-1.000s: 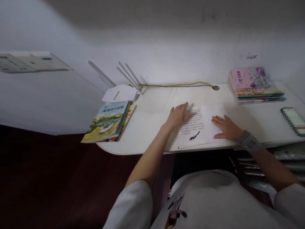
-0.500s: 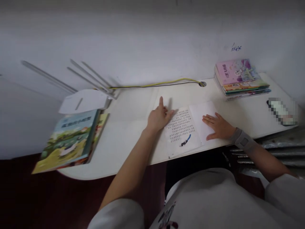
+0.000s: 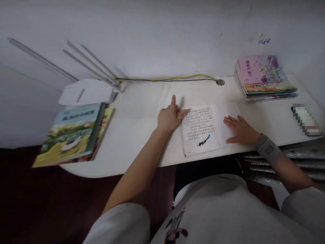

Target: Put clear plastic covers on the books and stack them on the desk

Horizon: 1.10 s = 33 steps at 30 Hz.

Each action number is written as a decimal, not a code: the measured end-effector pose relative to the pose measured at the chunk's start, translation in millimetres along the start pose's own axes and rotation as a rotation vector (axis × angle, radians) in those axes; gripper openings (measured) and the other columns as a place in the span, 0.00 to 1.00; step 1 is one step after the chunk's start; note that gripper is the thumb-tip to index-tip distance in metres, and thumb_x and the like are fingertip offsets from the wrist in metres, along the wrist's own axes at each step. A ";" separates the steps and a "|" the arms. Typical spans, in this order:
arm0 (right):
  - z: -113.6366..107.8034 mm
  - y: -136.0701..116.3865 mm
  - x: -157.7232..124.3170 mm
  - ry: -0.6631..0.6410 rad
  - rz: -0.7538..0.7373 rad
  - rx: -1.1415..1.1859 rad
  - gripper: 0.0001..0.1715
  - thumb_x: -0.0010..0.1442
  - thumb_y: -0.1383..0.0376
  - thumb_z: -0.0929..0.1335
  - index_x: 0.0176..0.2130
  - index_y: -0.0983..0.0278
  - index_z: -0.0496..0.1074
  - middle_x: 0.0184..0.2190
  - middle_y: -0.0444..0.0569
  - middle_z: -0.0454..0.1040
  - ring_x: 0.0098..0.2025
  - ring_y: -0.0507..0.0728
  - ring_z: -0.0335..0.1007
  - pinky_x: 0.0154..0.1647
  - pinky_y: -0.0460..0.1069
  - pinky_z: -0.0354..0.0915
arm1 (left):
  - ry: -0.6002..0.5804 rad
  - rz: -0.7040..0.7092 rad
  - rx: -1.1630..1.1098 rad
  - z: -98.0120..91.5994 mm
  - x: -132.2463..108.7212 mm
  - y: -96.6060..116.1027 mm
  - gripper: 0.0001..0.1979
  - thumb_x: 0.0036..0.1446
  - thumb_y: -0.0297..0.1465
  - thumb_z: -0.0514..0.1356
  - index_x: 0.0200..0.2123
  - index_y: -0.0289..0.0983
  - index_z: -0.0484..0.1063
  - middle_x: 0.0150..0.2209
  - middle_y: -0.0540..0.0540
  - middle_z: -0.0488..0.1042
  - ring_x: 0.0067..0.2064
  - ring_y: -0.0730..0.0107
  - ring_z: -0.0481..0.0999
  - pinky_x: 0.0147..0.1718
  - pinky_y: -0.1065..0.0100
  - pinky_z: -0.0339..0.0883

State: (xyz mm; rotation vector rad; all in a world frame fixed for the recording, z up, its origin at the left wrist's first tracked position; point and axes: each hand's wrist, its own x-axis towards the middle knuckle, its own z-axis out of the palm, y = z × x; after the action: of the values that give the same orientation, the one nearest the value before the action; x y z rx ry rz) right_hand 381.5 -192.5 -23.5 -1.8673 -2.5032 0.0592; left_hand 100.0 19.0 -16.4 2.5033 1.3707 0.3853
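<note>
An open book (image 3: 200,130) lies on the white desk near its front edge, with printed text and a small blue-and-dark drawing on the left page. Its right page (image 3: 220,117) looks blank white. My left hand (image 3: 169,118) rests at the book's upper left side, holding nothing. Its index finger points away from me, the thumb reaches to the page edge, and the other fingers are curled. Flat on the right page lies my right hand (image 3: 241,131), fingers stretched and slightly spread, with a grey band (image 3: 268,149) around the wrist.
A white router (image 3: 87,93) with long antennas stands at the left, behind picture books (image 3: 73,132) overhanging the desk edge. A yellow cable (image 3: 162,79) runs along the wall to a hole (image 3: 220,82). At right are a book stack (image 3: 264,73) and a pixelated phone-like object (image 3: 307,120).
The camera view has tilted down a little, so the desk and its things appear higher. Both hands keep nearly the same pose at the book; the left thumb still reaches its edge.
</note>
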 end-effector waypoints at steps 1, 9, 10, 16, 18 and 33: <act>1.2 0.3 -0.7 -0.001 0.004 0.008 0.52 0.60 0.37 0.57 0.67 0.70 0.50 0.67 0.65 0.54 0.68 0.69 0.50 0.64 0.69 0.47 | -0.003 -0.002 0.007 0.4 0.2 0.5 0.40 0.63 0.44 0.51 0.69 0.29 0.41 0.50 0.36 0.76 0.49 0.58 0.76 0.50 0.57 0.67; 7.9 4.6 -1.5 -0.019 0.034 0.051 0.52 0.60 0.39 0.59 0.68 0.69 0.48 0.67 0.63 0.53 0.69 0.68 0.47 0.65 0.69 0.46 | 0.003 0.145 0.167 -5.6 -51.6 24.2 0.29 0.63 0.27 0.45 0.67 0.33 0.49 0.68 0.36 0.54 0.68 0.60 0.54 0.65 0.51 0.46; 7.7 4.6 -1.5 -0.018 0.033 0.050 0.51 0.60 0.39 0.59 0.68 0.69 0.49 0.67 0.63 0.53 0.69 0.68 0.48 0.64 0.69 0.46 | -0.006 0.126 0.187 -3.8 -66.9 29.2 0.29 0.63 0.25 0.44 0.67 0.32 0.49 0.68 0.37 0.55 0.68 0.61 0.53 0.66 0.51 0.44; 3.7 -14.4 -4.5 0.096 0.018 0.031 0.45 0.64 0.42 0.57 0.66 0.71 0.53 0.65 0.65 0.57 0.67 0.68 0.51 0.62 0.70 0.50 | -0.076 -0.042 0.172 18.6 -133.4 41.8 0.31 0.61 0.19 0.42 0.68 0.30 0.47 0.66 0.36 0.59 0.69 0.58 0.52 0.64 0.46 0.48; 2.8 -28.9 -7.8 0.155 0.039 0.021 0.41 0.66 0.45 0.56 0.65 0.72 0.55 0.64 0.66 0.59 0.66 0.68 0.53 0.63 0.69 0.50 | -0.052 -0.065 0.167 22.5 -137.1 40.1 0.31 0.61 0.20 0.42 0.68 0.31 0.48 0.66 0.37 0.58 0.69 0.59 0.53 0.65 0.48 0.48; 7.2 -101.4 -0.5 0.213 0.289 -0.013 0.28 0.69 0.58 0.58 0.61 0.73 0.63 0.63 0.63 0.62 0.65 0.64 0.57 0.64 0.67 0.51 | -0.118 -0.109 0.190 -2.0 -132.2 18.0 0.25 0.68 0.30 0.39 0.66 0.34 0.57 0.62 0.36 0.65 0.68 0.55 0.54 0.63 0.43 0.47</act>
State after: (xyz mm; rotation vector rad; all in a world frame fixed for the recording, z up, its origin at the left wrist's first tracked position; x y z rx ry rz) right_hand 284.2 -222.0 -26.4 -2.1005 -2.0900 -0.1451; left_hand 44.6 -102.2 -22.2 2.5368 1.5528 0.0878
